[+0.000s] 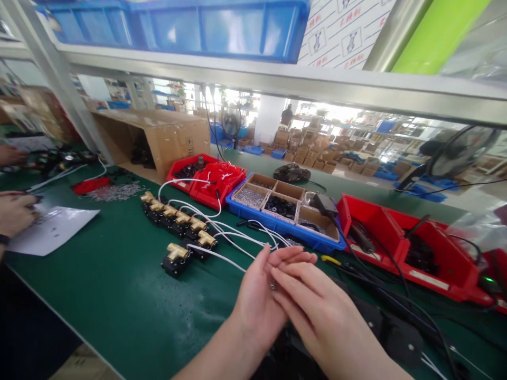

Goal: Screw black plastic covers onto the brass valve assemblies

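Observation:
My left hand (261,301) is cupped with its palm turned up, above the near side of the bench. A small shiny metal part (273,285) shows in the gap at its palm, too small to name. Over that palm lies my right hand (317,301), its fingers pressed together and touching the left one. Whatever its fingertips pinch is hidden. To the left, brass tee fittings on black valve bodies (177,256) stand in a row, with white cables (222,256) running toward my hands. Black parts (289,353) lie partly hidden below my wrists.
Behind my hands sits a blue tray (285,228) of small hardware. Red bins (439,269) stand right, another red bin (198,192) left of the tray. A co-worker's hands (16,214) are at far left near a white sheet (55,227). Black cords (392,295) cross the right side.

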A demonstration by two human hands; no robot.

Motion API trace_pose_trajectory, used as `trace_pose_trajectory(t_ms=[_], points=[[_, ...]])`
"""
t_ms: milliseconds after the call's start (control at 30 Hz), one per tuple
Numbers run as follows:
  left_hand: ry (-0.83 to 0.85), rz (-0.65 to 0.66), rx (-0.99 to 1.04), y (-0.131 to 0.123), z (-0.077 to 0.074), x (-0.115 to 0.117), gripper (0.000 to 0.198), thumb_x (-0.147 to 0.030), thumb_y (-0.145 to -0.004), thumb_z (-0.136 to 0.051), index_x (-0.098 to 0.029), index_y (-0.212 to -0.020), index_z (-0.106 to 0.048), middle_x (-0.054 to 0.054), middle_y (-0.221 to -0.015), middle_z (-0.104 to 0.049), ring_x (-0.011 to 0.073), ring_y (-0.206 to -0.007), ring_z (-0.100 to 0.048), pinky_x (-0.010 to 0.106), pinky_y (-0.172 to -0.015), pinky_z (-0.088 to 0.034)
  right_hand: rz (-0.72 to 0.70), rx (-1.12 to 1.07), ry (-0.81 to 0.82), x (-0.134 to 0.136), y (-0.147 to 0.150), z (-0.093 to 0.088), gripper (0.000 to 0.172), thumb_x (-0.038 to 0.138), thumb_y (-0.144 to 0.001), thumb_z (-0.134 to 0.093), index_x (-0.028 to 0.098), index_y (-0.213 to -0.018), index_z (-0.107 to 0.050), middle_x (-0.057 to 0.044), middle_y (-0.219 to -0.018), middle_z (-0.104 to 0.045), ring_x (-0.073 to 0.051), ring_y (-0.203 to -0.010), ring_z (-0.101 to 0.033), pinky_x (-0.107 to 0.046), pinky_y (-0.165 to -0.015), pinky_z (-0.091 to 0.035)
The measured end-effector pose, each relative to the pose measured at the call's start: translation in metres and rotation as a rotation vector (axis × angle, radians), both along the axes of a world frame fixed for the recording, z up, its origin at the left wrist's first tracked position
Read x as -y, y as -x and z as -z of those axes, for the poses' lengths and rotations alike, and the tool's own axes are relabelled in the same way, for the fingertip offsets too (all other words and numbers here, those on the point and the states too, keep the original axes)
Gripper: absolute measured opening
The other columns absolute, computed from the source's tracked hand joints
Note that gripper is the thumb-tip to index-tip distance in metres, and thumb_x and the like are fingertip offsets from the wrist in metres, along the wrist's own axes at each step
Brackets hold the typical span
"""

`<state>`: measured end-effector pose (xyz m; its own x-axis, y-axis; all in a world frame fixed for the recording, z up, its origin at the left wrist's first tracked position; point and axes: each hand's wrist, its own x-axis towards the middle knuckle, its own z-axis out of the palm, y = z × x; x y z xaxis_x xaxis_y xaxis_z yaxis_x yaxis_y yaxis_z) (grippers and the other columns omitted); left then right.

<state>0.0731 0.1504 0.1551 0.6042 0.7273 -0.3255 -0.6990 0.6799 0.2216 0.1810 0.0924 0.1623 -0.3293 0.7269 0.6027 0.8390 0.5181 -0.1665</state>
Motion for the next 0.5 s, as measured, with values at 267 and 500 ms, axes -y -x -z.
trace_pose_trajectory(t_ms=[267, 500], points=[[0.056, -0.010, 0.013, -0.009, 0.001, 0.013, 0.058, -0.032, -0.101, -0.032, -0.005, -0.071, -0.074, 0.014, -0.077, -0.075, 0.0209, -0.082, -0.074, 0.028, -0.084, -0.054, 0.140, 0.208, 0.006, -0.020, 0.012, 0.047, 0.023, 0.002, -0.082, -0.047, 0.017, -0.084, -0.065, -0.010, -0.086, -0.064, -0.023, -0.086, -0.063, -0.034, -0.080, -0.056], [0.076, 0.029, 0.085, -0.019, 0.000, 0.028, 0.055, -0.037, -0.101, -0.034, -0.005, -0.077, -0.073, 0.014, -0.083, -0.075, 0.0213, -0.088, -0.072, 0.029, -0.090, -0.051, 0.111, 0.174, 0.027, -0.002, 0.003, 0.019, 0.026, -0.001, -0.076, -0.048, 0.020, -0.083, -0.061, -0.007, -0.084, -0.062, -0.021, -0.083, -0.061, -0.033, -0.081, -0.054]])
